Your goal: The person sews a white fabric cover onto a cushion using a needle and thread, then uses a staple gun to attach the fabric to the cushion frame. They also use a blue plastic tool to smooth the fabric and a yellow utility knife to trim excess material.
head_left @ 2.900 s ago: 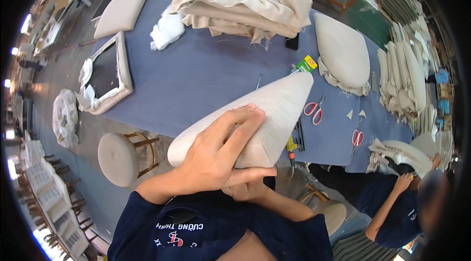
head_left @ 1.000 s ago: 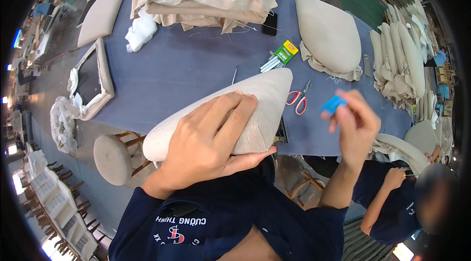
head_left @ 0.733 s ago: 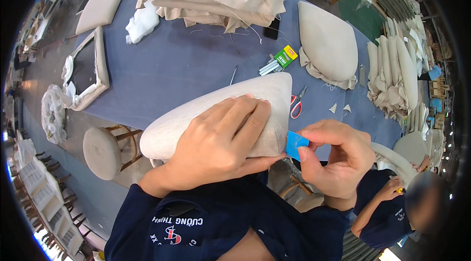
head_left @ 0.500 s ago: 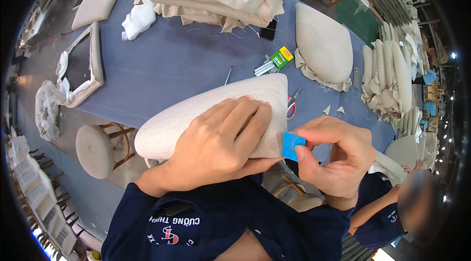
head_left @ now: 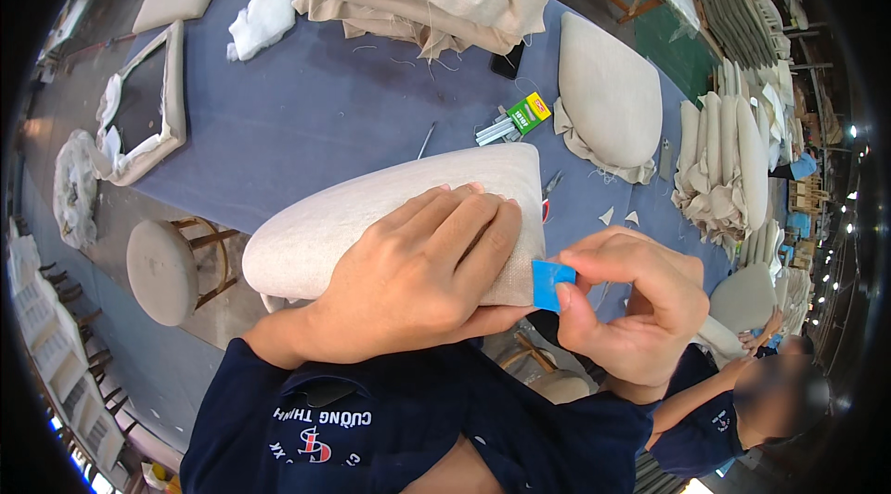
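Observation:
A beige fabric-covered seat pad [head_left: 390, 206] is tilted up at the near edge of the table. My left hand [head_left: 418, 262] is wrapped over its face, fingers bent, with the thumb side along the lower edge by the corner. My right hand [head_left: 640, 304] pinches a small flat blue square piece [head_left: 549, 285] between thumb and forefinger. One edge of that piece sits right at the pad's right corner. The pad's underside is hidden from view.
Scissors [head_left: 549, 192], a green and yellow box [head_left: 527, 115] with staple strips, a thin tool [head_left: 427, 140] and a phone [head_left: 508, 61] lie on the blue table [head_left: 278, 114]. Piled fabric [head_left: 418, 7] and another pad [head_left: 610, 95] stand beyond. A co-worker [head_left: 705, 401] is at right.
The whole view has shifted slightly. Both hands keep nearly the same hold, the blue piece staying against the pad's corner, turned a little.

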The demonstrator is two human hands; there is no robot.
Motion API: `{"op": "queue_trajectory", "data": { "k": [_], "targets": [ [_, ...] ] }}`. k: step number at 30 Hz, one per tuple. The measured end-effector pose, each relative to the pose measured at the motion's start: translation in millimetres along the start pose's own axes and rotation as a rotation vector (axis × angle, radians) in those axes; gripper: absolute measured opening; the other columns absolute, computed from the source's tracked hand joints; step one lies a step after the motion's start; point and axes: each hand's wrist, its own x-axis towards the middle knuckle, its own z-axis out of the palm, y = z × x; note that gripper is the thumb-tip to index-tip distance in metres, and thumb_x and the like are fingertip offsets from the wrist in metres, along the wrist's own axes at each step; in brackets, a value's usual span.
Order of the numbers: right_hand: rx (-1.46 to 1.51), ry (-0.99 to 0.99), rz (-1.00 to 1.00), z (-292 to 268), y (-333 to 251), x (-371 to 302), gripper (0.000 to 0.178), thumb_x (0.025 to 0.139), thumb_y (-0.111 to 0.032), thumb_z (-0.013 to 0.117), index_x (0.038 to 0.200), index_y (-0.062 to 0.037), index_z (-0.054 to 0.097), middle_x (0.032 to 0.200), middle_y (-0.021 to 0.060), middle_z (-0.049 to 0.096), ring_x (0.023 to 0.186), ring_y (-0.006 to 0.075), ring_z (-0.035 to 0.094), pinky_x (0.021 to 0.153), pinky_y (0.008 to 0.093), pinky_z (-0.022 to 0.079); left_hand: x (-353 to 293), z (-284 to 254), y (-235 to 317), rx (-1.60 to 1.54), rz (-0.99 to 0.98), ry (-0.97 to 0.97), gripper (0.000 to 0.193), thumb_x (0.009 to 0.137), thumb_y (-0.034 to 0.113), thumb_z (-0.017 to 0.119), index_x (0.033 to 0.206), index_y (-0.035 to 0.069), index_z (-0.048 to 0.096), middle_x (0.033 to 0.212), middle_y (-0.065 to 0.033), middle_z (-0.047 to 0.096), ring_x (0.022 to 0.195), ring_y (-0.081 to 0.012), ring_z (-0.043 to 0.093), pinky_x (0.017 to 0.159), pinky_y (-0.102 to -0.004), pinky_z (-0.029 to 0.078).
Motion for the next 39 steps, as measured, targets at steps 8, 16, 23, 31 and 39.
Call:
{"op": "queue_trajectory", "data": {
  "k": [8,16,23,31,39],
  "targets": [
    [-0.023,0.022,0.003,2.3,-2.1,-0.1,0.026,0.069,0.010,0.080,0.093,0.0058,0.073,0.071,0.0117,0.071,0.062,0.0206,0.072,0.061,0.0299,0.057,0.8,0.1,-3.0,0.012,0.001,-0.002,0.073,0.073,0.042,0.087,0.121,-0.009,0.067,0.109,-0.0198,0.069,0.098,-0.0389,0.074,0.088,-0.0456,0.063],
    [-0.056,0.025,-0.007,4.0,-4.2,1.8,0.025,0.068,0.011,0.080,0.092,0.0055,0.074,0.070,0.0102,0.070,0.060,0.0197,0.071,0.061,0.0293,0.057,-0.3,0.1,-4.2,0.018,0.001,0.005,0.074,0.072,0.043,0.087,0.122,-0.008,0.067,0.110,-0.0202,0.068,0.100,-0.0402,0.073,0.087,-0.0461,0.062],
    [-0.069,0.051,-0.011,6.2,-3.5,3.0,0.026,0.068,0.011,0.081,0.092,0.0046,0.074,0.072,0.0100,0.071,0.057,0.0164,0.066,0.056,0.0264,0.052,1.4,-2.4,-5.8,-0.012,-0.016,-0.012,0.073,0.074,0.044,0.086,0.122,-0.008,0.067,0.111,-0.0203,0.068,0.100,-0.0401,0.073,0.088,-0.0463,0.062],
    [-0.064,0.050,-0.010,6.8,-2.2,4.1,0.025,0.068,0.011,0.081,0.091,0.0038,0.073,0.072,0.0091,0.071,0.056,0.0144,0.061,0.052,0.0251,0.048,-0.7,-2.4,-3.6,0.007,-0.039,-0.026,0.073,0.077,0.046,0.085,0.123,-0.008,0.067,0.112,-0.0205,0.068,0.101,-0.0397,0.073,0.089,-0.0464,0.062],
    [-0.065,0.053,0.007,7.4,-3.0,4.4,0.025,0.069,0.011,0.080,0.091,0.0031,0.073,0.071,0.0085,0.070,0.056,0.0141,0.061,0.052,0.0251,0.047,0.1,-2.4,-4.4,0.011,-0.020,-0.013,0.073,0.078,0.047,0.084,0.123,-0.008,0.067,0.112,-0.0199,0.068,0.102,-0.0392,0.073,0.090,-0.0458,0.062]
  ]
}}
